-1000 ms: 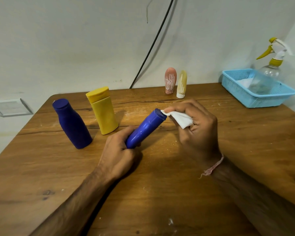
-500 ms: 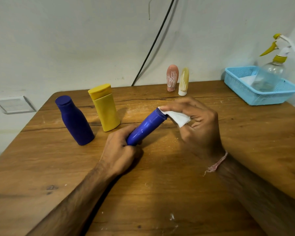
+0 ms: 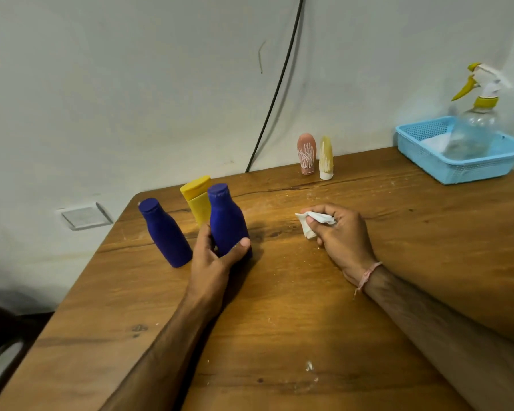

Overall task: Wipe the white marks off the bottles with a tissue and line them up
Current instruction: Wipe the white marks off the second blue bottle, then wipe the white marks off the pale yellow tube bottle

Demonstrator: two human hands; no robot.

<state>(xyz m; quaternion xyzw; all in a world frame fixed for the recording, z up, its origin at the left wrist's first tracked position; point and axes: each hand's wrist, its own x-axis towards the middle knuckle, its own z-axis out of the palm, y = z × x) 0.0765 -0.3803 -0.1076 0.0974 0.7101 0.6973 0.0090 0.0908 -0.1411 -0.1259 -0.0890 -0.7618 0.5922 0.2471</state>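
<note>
My left hand (image 3: 217, 256) grips a blue bottle (image 3: 226, 221) near its base and holds it upright on the wooden table (image 3: 279, 307). Just left of it stands a second blue bottle (image 3: 165, 232), leaning slightly. A yellow bottle (image 3: 197, 200) stands behind the two, partly hidden. My right hand (image 3: 341, 235) rests on the table to the right and holds a crumpled white tissue (image 3: 310, 222). At the back by the wall stand a pink bottle (image 3: 306, 154) and a pale yellow bottle (image 3: 326, 158), both streaked with white marks.
A light blue plastic basket (image 3: 457, 169) sits at the back right corner with a clear spray bottle (image 3: 474, 129) in it. A black cable (image 3: 275, 93) runs down the wall. White crumbs lie scattered on the table. The table's left edge is close to the blue bottles.
My left hand has turned the blue bottle from tilted to upright and set it down next to the other blue bottle. My right hand has drawn away to the right with the tissue.
</note>
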